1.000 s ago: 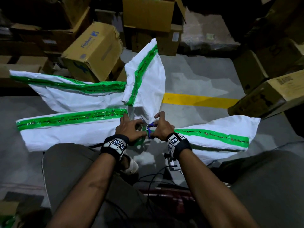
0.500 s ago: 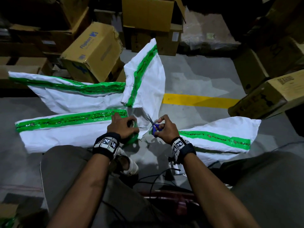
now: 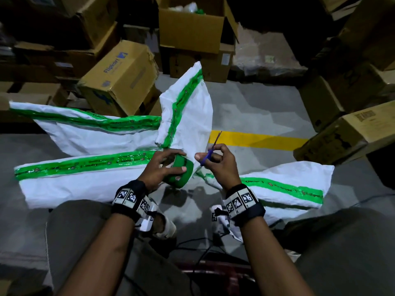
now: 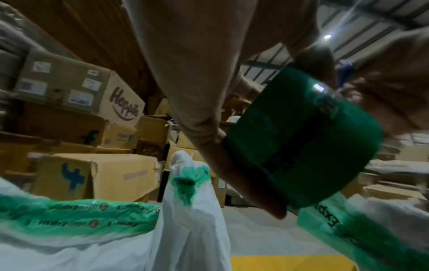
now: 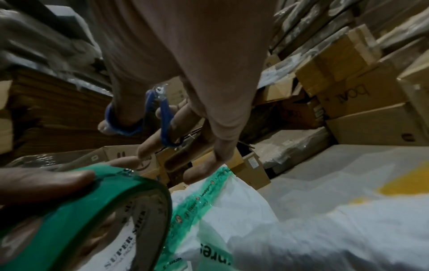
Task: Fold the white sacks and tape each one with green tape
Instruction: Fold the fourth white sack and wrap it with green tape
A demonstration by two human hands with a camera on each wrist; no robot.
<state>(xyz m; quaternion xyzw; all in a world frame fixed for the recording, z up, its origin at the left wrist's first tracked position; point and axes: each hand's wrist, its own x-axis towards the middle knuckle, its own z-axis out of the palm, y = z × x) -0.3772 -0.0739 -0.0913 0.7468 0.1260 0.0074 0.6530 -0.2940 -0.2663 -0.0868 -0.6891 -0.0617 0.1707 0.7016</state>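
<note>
Several folded white sacks with green tape strips lie on the floor: one at the left [image 3: 81, 180], one behind it [image 3: 85, 135], one upright in the middle [image 3: 192, 116], one at the right [image 3: 284, 184]. My left hand [image 3: 162, 169] grips a green tape roll [image 3: 181, 171], also seen in the left wrist view [image 4: 301, 146] and the right wrist view [image 5: 76, 216]. My right hand [image 3: 215, 165] holds blue-handled scissors [image 3: 210, 151], blades pointing up and away, with fingers through the handles [image 5: 150, 113].
Cardboard boxes crowd the back: a tilted one [image 3: 121, 75] at left, an open one [image 3: 192, 33] in the middle, more at right [image 3: 346, 133]. A yellow line [image 3: 256, 139] crosses the grey floor. My knees and dark cables [image 3: 192, 253] are below.
Both hands have lifted off the sacks. The tape roll has come up in my left hand, and the scissors have swung from near the tape to point upward.
</note>
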